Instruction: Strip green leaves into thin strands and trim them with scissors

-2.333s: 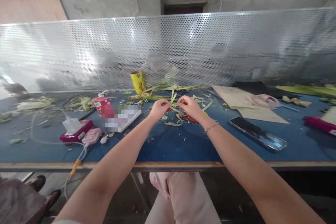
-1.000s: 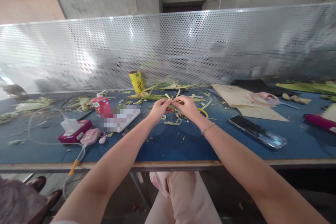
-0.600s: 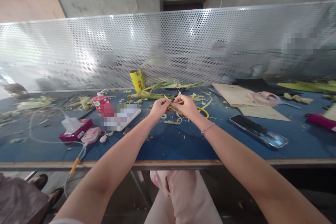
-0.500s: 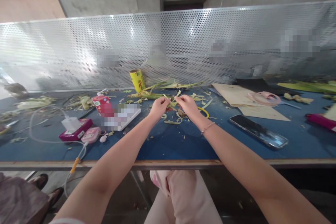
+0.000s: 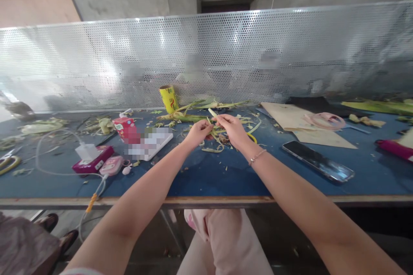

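My left hand (image 5: 198,133) is closed in a pinch on a thin, pale green corn husk strip, whose tip sticks up just above the fingers. Close beside it, my right hand (image 5: 232,130) grips a wider whitish-green husk strip (image 5: 212,112) that points up and to the left. The two hands are nearly touching over the blue table (image 5: 216,180). Curled husk scraps (image 5: 214,149) lie beneath them, along with a yellow ring-shaped piece partly hidden by my right hand. Longer green husks (image 5: 189,117) lie just behind the hands.
Left are a yellow can-like tube (image 5: 169,99), a red drink carton (image 5: 124,126), a white box (image 5: 151,144), a charger (image 5: 87,152) with cable, and scissors (image 5: 9,164). Right are a phone (image 5: 318,161) and brown paper (image 5: 300,120). A perforated metal screen (image 5: 219,60) stands behind.
My right hand has turned, and its husk strip now shows longer, pointing up-left. My left hand has shifted slightly right. Scissors now show clearly at the left edge.
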### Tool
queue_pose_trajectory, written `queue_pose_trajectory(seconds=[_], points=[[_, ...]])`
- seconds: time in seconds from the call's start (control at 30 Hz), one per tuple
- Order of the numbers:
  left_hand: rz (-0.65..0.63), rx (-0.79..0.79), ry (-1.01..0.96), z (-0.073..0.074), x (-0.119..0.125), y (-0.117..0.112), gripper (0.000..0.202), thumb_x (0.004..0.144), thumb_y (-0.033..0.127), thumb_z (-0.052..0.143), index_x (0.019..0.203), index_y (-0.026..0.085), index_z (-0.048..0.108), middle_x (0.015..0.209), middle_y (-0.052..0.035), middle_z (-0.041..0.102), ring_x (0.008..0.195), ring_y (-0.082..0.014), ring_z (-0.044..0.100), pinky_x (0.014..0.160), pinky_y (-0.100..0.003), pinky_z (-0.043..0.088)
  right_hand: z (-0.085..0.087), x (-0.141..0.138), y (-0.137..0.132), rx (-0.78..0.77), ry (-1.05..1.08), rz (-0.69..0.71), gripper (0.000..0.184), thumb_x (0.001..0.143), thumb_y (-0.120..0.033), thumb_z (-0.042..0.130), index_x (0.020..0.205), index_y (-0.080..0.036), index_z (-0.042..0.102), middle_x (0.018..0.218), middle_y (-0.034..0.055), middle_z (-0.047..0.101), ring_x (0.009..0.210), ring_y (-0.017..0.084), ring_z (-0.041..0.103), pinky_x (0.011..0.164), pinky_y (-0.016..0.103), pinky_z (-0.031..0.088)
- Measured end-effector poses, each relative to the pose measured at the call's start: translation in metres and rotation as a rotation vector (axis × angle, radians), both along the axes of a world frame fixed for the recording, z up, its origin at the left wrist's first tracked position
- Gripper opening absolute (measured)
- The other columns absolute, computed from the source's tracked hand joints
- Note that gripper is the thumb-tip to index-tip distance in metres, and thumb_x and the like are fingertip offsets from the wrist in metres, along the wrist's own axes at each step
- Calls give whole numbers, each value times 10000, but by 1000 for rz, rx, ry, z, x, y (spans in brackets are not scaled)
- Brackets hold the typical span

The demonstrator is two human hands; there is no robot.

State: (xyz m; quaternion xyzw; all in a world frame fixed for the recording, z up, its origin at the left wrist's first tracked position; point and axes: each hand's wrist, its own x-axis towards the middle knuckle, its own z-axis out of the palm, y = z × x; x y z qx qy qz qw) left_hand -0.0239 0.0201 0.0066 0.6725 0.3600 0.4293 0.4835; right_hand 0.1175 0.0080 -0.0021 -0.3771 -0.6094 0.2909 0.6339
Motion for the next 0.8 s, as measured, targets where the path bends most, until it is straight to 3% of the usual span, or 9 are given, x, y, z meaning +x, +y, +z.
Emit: queue_pose_trajectory(seconds=[0.17,0.4,0.8], points=[[10,18,5,1,0,-2,214,747,260,629,758,169,436,527,56,555,468,-88,573,507,-208,470,-1,3,1,-62,-90,-1,263,733,-427,572,629,-188,600,585,-12,492,594,129,435,570,267,322],[21,101,-3,-1,1,1,230,722,157,619,835,177,419,575,72,542,480,-80,569,530,-216,481,-4,4,1,-97,-217,-79,268,720,-413,579,585,-188,527,521,-40,391,513,105,333,508,265,231],[52,31,-52,-5,5,-1,254,725,160,644,847,160,421,584,52,576,480,-86,575,549,-236,481,-5,5,3,-35,-171,-165,206,719,-290,515,561,-200,420,521,-48,359,526,108,353,520,251,274]])
